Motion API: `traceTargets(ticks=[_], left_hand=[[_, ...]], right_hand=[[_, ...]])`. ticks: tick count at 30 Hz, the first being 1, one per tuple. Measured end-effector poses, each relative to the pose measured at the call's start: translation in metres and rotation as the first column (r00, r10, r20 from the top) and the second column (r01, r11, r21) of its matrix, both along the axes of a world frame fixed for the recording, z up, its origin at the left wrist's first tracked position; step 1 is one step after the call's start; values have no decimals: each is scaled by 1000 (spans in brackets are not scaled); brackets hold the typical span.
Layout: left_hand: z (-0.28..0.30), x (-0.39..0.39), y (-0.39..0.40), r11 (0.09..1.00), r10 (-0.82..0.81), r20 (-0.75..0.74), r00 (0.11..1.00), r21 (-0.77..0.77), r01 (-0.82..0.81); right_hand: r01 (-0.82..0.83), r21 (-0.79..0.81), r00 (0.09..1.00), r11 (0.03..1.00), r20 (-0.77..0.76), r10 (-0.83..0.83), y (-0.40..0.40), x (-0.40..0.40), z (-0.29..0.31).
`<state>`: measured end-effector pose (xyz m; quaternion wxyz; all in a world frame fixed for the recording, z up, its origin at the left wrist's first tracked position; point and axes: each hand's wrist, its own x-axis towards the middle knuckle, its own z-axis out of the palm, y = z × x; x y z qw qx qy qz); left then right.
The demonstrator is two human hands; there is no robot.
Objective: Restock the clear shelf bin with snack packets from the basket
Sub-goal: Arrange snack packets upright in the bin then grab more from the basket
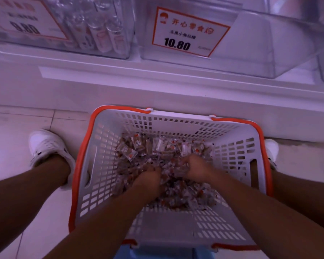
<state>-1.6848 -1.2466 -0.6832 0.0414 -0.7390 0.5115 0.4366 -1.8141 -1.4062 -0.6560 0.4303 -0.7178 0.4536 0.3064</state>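
Note:
A white slotted basket (232, 146) with an orange rim stands on the floor below the shelf. A heap of small clear snack packets (138, 146) with brown and red print covers its bottom. Both my hands are dug into the heap. My left hand (148, 176) has its fingers curled down around packets. My right hand (196, 167) grips a bunch of packets too. The clear shelf bin (251, 58) with the 10.80 price tag sits on the shelf above the basket and looks empty.
A second clear bin (101, 34) holding small bottles stands on the shelf to the left. The white shelf edge (157, 85) juts out above the basket. My white shoes (47, 144) flank the basket on the tiled floor. A blue stool (157, 254) shows at the bottom.

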Motion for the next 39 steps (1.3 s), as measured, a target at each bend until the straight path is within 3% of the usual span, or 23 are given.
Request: traceTargets(ticks=[4, 7, 9, 11, 13, 15, 20, 24, 26, 28, 34, 37, 39], left_hand=[[5, -19, -6, 985, -167, 222, 961, 4, 171], [19, -11, -15, 979, -196, 275, 941, -3, 205], [38, 10, -23, 989, -142, 199, 970, -3, 145], [71, 39, -36, 982, 187, -85, 979, 41, -184], [113, 64, -49, 822, 568, -349, 746, 193, -536], [161, 84, -57, 725, 673, -484, 560, 280, -629], [283, 87, -44, 701, 575, -799, 176, 369, -611], [325, 70, -32, 735, 445, -895, -23, 380, -562], [334, 60, -35, 722, 404, -914, -45, 349, -598], [332, 52, -41, 634, 408, -913, -20, 299, -713], [312, 51, -59, 336, 486, -874, 15, 171, -926], [309, 56, -66, 320, 511, -850, 124, 54, -946], [306, 56, -68, 325, 504, -850, 151, 24, -946]], right_hand=[[319, 11, 945, 948, 65, -319, -25, -9, 14], [593, 197, 776, 781, 118, -619, -42, -10, 33], [645, 369, 684, 669, 112, -721, -48, -3, 56], [613, 482, 649, 626, 145, -747, -54, 7, 85], [540, 556, 654, 632, 195, -731, -56, 16, 126], [450, 603, 655, 658, 277, -703, -55, 23, 170], [285, 711, 490, 642, 468, -736, -41, 30, 278], [182, 632, 435, 753, 635, -638, -18, 28, 323], [273, 576, 353, 770, 685, -637, -8, 31, 324], [370, 537, 290, 758, 708, -643, -1, 37, 318], [496, 365, 353, 787, 744, -568, -2, 56, 299], [479, 417, 355, 773, 713, -604, -10, 56, 293], [456, 545, 275, 703, 665, -694, -12, 58, 290]])
